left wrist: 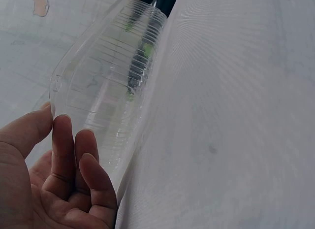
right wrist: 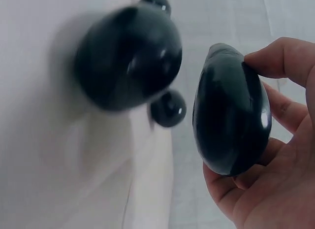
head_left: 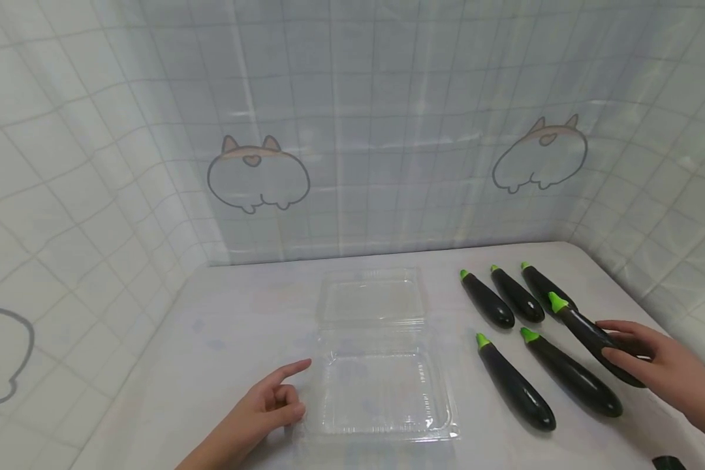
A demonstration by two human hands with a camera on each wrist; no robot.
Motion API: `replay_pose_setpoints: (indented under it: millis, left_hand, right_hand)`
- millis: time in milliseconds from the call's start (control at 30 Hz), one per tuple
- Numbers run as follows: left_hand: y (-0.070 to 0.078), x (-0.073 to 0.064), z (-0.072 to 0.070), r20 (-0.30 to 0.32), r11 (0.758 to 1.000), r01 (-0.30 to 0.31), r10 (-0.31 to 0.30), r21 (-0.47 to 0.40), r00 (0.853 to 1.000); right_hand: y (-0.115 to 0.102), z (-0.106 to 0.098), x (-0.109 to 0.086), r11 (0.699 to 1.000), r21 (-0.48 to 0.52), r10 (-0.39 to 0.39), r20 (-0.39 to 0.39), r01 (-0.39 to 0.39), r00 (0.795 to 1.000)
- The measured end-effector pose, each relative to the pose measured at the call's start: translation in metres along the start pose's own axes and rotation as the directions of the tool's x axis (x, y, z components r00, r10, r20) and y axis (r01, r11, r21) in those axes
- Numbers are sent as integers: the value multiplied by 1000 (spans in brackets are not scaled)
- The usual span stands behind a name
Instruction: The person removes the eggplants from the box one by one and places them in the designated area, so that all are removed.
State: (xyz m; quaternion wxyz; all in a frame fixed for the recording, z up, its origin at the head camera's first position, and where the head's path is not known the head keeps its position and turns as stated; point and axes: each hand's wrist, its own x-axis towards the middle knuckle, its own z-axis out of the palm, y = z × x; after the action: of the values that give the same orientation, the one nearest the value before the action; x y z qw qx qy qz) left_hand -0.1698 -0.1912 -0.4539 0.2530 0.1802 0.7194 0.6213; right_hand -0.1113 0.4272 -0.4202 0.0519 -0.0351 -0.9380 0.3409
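Note:
My right hand (head_left: 660, 362) grips a dark eggplant (head_left: 590, 336) with a bright green cap, thumb on one side and fingers on the other. In the right wrist view this eggplant (right wrist: 231, 115) is seen end-on, apart from a larger-looking one (right wrist: 130, 59). My left hand (head_left: 267, 405) is at the left edge of a clear plastic clamshell box (head_left: 382, 431). One finger is extended there and others are curled. In the left wrist view the thumb and a fingertip (left wrist: 61, 123) pinch the rim of the box (left wrist: 83, 91).
Several more eggplants lie right of the box, among them a near one (head_left: 517, 388) and a far one (head_left: 487, 300). The box lid (head_left: 370, 300) lies folded back. A dark object (head_left: 668, 462) shows at the bottom edge. Checked cloth walls (head_left: 376, 163) enclose the white table (head_left: 247, 313).

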Motion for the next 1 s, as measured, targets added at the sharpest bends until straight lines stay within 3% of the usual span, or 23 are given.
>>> replay_pose_setpoints:
  millis: [133,367,600,1000]
  left_hand:
    - [1,0,0,-1,1000,17,-17,-7,1000]
    - [1,0,0,8,1000,3,-3,-5,1000]
    - [2,0,0,19,1000,-2,2,-9,1000]
    - [2,1,-1,11,1000,-2,2,-1,1000]
  right_hand:
    - [11,-3,3,999,14,37,15,-37,999]
    - [23,-1,5,993,-64,102,33,-100,994]
    - [33,1,7,987,-112,121,26,-117,992]
    - [45,8,12,984,-96,159,76,-151,984]
